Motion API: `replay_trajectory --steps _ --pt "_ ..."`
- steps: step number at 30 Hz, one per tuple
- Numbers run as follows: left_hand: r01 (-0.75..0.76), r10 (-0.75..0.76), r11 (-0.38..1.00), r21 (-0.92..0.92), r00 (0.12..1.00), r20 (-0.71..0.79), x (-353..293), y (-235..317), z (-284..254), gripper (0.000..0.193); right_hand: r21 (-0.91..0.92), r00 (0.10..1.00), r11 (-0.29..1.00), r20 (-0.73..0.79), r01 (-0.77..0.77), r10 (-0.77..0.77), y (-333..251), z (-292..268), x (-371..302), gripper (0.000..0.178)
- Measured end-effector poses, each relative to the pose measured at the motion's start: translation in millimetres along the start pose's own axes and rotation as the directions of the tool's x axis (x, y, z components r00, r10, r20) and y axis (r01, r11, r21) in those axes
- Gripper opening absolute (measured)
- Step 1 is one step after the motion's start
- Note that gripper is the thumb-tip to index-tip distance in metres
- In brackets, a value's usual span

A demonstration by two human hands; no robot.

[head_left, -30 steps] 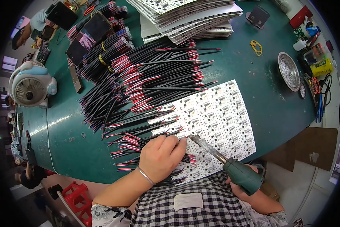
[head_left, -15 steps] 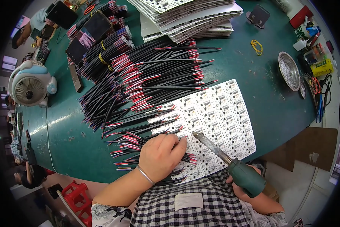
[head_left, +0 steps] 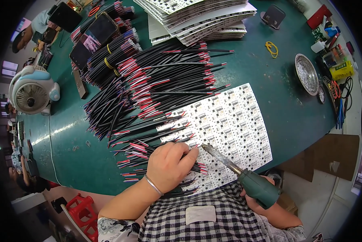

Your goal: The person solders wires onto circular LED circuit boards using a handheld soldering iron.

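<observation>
With your right hand (head_left: 251, 200) closed round the soldering iron (head_left: 255, 186), best steady its tip (head_left: 206, 148) over the circuit sheet (head_left: 237, 121), at two o'clock from your left hand (head_left: 167, 163), its fingers bunched, how tightly or on what I cannot tell.

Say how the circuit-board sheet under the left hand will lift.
The circuit-board sheet is probably light for its breadth, judging by thin edges in the stack. Black wires lying across its left side would probably drag or shift.
</observation>
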State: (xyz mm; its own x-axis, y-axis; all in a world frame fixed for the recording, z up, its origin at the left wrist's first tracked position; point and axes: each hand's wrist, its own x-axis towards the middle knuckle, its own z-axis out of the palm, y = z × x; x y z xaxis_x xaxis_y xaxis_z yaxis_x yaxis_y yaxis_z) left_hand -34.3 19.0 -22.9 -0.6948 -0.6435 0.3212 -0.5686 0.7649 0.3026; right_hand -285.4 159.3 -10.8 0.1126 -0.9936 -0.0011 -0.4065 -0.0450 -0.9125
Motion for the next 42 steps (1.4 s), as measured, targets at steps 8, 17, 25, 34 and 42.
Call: replay_trajectory --steps 8,17,25,34,42 --pt "0.006 -0.006 1.000 -0.002 1.000 0.013 0 2 -1 0.024 0.012 0.993 0.996 0.073 -0.091 0.090 1 -2 -4 0.025" --pt "0.020 -0.020 1.000 0.006 1.000 0.018 2 3 -2 0.024 -0.090 0.998 0.996 -0.060 -0.018 0.013 6 1 -10 0.026" --pt "-0.012 0.012 1.000 -0.015 1.000 -0.001 2 -3 0 0.024 -0.098 0.998 0.994 -0.041 0.052 -0.057 3 1 -4 0.027" --pt "-0.025 0.025 0.998 -0.065 1.000 -0.009 1 -7 0 0.023 0.025 0.987 0.989 0.062 -0.148 0.146 5 -3 -9 0.021" --pt "-0.039 0.040 0.997 -0.063 0.999 0.011 2 -6 -1 0.021 0.076 0.998 0.996 0.030 -0.054 0.052 2 1 -7 0.020"
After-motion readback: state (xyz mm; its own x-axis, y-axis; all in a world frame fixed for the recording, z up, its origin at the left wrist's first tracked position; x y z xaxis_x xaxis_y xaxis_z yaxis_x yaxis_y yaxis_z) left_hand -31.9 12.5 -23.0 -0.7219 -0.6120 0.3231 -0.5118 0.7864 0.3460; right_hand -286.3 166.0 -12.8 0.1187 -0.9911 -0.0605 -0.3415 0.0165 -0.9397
